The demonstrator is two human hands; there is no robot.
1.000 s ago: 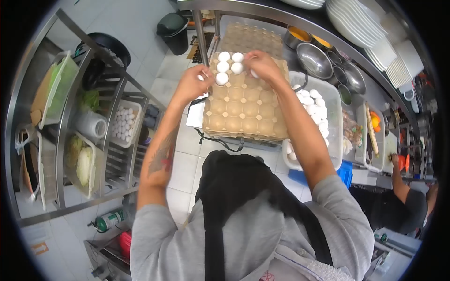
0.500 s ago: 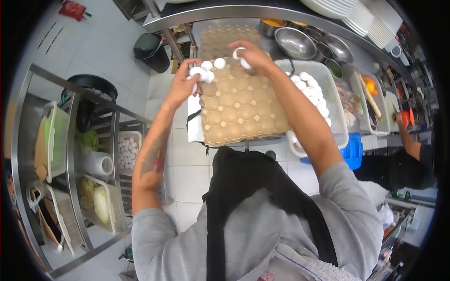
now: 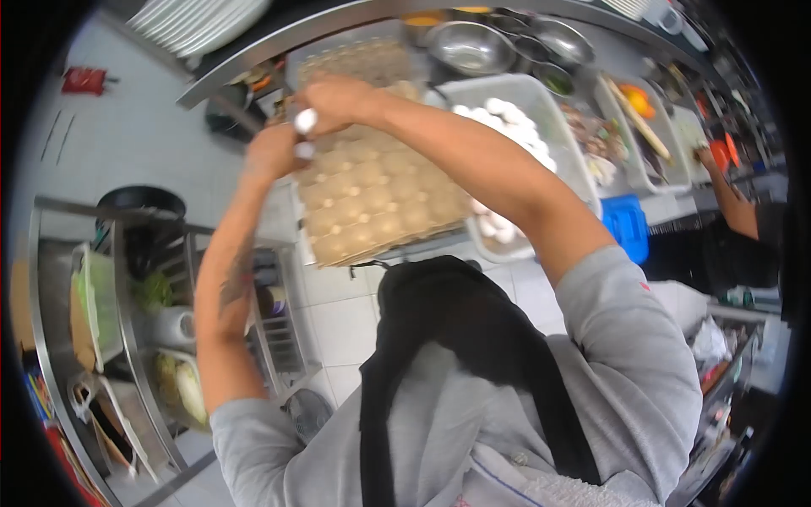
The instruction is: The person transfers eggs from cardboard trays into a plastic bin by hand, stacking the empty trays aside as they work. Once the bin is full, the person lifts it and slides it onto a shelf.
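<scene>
A stack of brown cardboard egg trays (image 3: 376, 198) lies on the steel counter in front of me, its cups mostly empty. My left hand (image 3: 272, 152) is at the tray's far left corner with a white egg (image 3: 302, 151) at its fingertips. My right hand (image 3: 338, 97) reaches across to the same corner and grips another white egg (image 3: 306, 120). Motion blur hides whether other eggs remain in that corner. To the right of the tray stands a clear plastic tub (image 3: 553, 127) with several white eggs.
Steel bowls (image 3: 470, 46) and small pots line the back of the counter. Food trays (image 3: 629, 118) sit further right, where another person's arm (image 3: 726, 198) works. A blue crate (image 3: 627, 226) is below the tub. A wire rack (image 3: 127, 304) with vegetables stands at left. Plates (image 3: 190, 21) sit above.
The view has swung left and blurred. Both hands have gathered at the tray's far left corner, the right hand having crossed over from the middle with its egg.
</scene>
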